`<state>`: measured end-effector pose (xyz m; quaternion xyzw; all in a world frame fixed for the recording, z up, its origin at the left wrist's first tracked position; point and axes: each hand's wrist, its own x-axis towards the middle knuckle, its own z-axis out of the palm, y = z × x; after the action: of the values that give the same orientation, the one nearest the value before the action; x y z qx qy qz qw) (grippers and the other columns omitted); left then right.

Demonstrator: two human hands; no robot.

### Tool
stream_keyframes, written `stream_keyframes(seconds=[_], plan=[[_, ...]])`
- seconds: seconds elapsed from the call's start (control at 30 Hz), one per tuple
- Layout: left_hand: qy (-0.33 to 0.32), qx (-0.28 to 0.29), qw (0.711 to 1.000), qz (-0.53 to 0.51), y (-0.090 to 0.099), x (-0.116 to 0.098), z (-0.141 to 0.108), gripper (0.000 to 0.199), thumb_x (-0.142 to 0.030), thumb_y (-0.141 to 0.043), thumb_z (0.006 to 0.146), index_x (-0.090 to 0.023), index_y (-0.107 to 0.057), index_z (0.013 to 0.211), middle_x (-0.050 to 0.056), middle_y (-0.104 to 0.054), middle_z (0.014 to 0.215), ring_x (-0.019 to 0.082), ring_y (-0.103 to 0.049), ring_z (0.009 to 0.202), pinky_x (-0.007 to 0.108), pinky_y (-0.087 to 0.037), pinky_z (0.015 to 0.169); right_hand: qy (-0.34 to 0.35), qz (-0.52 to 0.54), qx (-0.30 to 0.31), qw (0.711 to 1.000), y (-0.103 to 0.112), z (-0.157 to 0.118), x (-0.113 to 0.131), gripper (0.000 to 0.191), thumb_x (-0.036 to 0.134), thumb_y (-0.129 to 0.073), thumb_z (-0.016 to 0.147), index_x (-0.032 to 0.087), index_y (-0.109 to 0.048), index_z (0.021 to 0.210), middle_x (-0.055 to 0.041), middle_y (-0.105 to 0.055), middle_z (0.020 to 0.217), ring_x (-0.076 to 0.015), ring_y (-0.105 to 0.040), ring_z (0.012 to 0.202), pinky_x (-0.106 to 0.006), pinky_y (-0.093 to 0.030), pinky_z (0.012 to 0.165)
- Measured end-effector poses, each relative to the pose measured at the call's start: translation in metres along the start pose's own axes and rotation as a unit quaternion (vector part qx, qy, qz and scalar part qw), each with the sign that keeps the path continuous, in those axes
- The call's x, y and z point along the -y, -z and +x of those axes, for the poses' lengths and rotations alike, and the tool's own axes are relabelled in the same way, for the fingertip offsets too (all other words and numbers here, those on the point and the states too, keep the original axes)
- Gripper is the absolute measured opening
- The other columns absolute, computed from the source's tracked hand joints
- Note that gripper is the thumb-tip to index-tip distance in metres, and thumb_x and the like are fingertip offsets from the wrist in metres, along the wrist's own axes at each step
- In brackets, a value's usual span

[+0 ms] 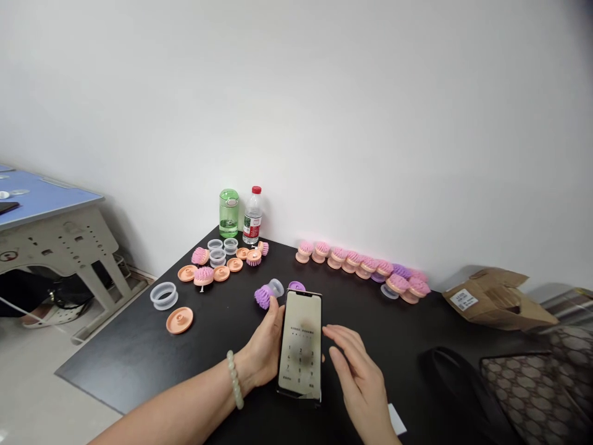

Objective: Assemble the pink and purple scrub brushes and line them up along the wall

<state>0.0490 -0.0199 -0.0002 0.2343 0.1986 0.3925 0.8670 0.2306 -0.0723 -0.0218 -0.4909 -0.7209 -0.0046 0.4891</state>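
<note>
- One phone [300,346], clasped in the left hand [263,350], which sits at its nine o'clock
- Right hand [362,383] at the phone's three o'clock, fingers loosely parted (contact unclear)
- Two bottles [228,213] at eleven o'clock
- Four clear rings [164,303], ten to eleven o'clock

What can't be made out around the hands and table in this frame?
Head view: most fingers of the left hand, hidden behind the phone.
Head view: the phone's upper text, too small and blurred.
Head view: part of the purple disc, behind the phone's top.
Head view: part of the patterned bag, cut off at right.
</note>
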Motion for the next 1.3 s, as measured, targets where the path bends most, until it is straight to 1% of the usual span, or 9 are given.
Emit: stream_keyframes(seconds=[0.13,0.27,0.4,0.5,0.7,0.9,1.03,1.13,1.3], plan=[[0.017,-0.031,0.999,-0.026,0.004,0.001,0.004,0.065,-0.073,-0.037,0.092,-0.017,-0.065,0.113,0.009,-0.071,0.095,0.024,-0.067,0.083,0.041,-0.051,0.084,0.045,0.021,-0.001,0.999,-0.002,0.0,0.009,0.029,0.015,-0.053,0.097,0.021,-0.069,0.12,-0.0099,-0.073,0.11,-0.0257,-0.067,0.106,-0.038,-0.061,0.084],[0.079,-0.069,0.993,-0.048,0.012,0.004,0.007,0.063,-0.071,-0.044,0.092,-0.015,-0.069,0.106,0.007,-0.072,0.084,0.024,-0.069,0.075,0.04,-0.052,0.083,0.081,0.039,-0.008,0.996,0.001,0.003,0.015,0.03,0.01,-0.056,0.094,0.02,-0.069,0.12,-0.0107,-0.072,0.11,-0.0261,-0.065,0.108,-0.039,-0.062,0.084],[0.13,-0.055,0.989,-0.05,0.017,0.006,0.008,0.067,-0.072,-0.042,0.091,-0.012,-0.07,0.099,0.011,-0.075,0.083,0.03,-0.073,0.073,0.044,-0.053,0.083,0.096,0.056,-0.005,0.994,0.004,0.005,0.018,0.03,0.007,-0.055,0.093,0.018,-0.069,0.118,-0.0111,-0.072,0.108,-0.0255,-0.065,0.107,-0.038,-0.062,0.084],[0.143,-0.035,0.988,-0.051,0.018,0.006,0.008,0.068,-0.072,-0.041,0.092,-0.011,-0.07,0.099,0.012,-0.076,0.084,0.03,-0.074,0.069,0.044,-0.053,0.081,0.097,0.057,-0.008,0.994,0.005,0.005,0.02,0.031,0.005,-0.055,0.093,0.018,-0.068,0.118,-0.0117,-0.072,0.108,-0.0261,-0.066,0.107,-0.039,-0.062,0.083],[0.166,-0.025,0.984,-0.054,0.022,0.008,0.008,0.073,-0.073,-0.036,0.093,-0.009,-0.07,0.102,0.013,-0.077,0.083,0.029,-0.074,0.062,0.038,-0.053,0.065,0.113,0.059,-0.009,0.992,0.007,0.006,0.023,0.033,0.004,-0.054,0.092,0.018,-0.069,0.118,-0.0111,-0.074,0.104,-0.0274,-0.068,0.104,-0.04,-0.063,0.08],[0.174,0.0,0.983,-0.059,0.027,0.011,0.01,0.072,-0.074,-0.042,0.09,-0.009,-0.07,0.102,0.012,-0.076,0.08,0.03,-0.074,0.062,0.039,-0.053,0.066,0.121,0.056,-0.009,0.991,0.01,0.007,0.026,0.034,0.007,-0.055,0.093,0.018,-0.068,0.122,-0.0114,-0.074,0.105,-0.0286,-0.068,0.103,-0.042,-0.063,0.079],[0.165,-0.03,0.985,-0.051,0.02,0.009,0.008,0.071,-0.071,-0.035,0.094,-0.009,-0.071,0.1,0.011,-0.076,0.078,0.027,-0.073,0.06,0.039,-0.054,0.067,0.137,0.051,-0.015,0.989,0.008,0.006,0.025,0.036,0.004,-0.057,0.091,0.017,-0.067,0.123,-0.0123,-0.074,0.107,-0.0292,-0.068,0.105,-0.043,-0.063,0.079],[0.143,-0.053,0.987,-0.042,0.012,0.006,0.004,0.07,-0.068,-0.036,0.096,-0.008,-0.072,0.099,0.013,-0.076,0.079,0.026,-0.072,0.065,0.039,-0.054,0.073,0.146,0.038,-0.031,0.988,0.005,0.006,0.021,0.039,0.001,-0.057,0.089,0.017,-0.068,0.124,-0.0125,-0.074,0.107,-0.0298,-0.068,0.104,-0.045,-0.063,0.079],[0.089,-0.04,0.995,-0.017,0.003,0.003,-0.001,0.068,-0.062,-0.033,0.099,-0.008,-0.073,0.1,0.015,-0.077,0.09,0.026,-0.072,0.078,0.039,-0.054,0.08,0.136,0.034,-0.045,0.989,0.002,0.005,0.016,0.039,0.002,-0.057,0.09,0.019,-0.069,0.124,-0.0122,-0.075,0.106,-0.0307,-0.07,0.104,-0.047,-0.064,0.078]])
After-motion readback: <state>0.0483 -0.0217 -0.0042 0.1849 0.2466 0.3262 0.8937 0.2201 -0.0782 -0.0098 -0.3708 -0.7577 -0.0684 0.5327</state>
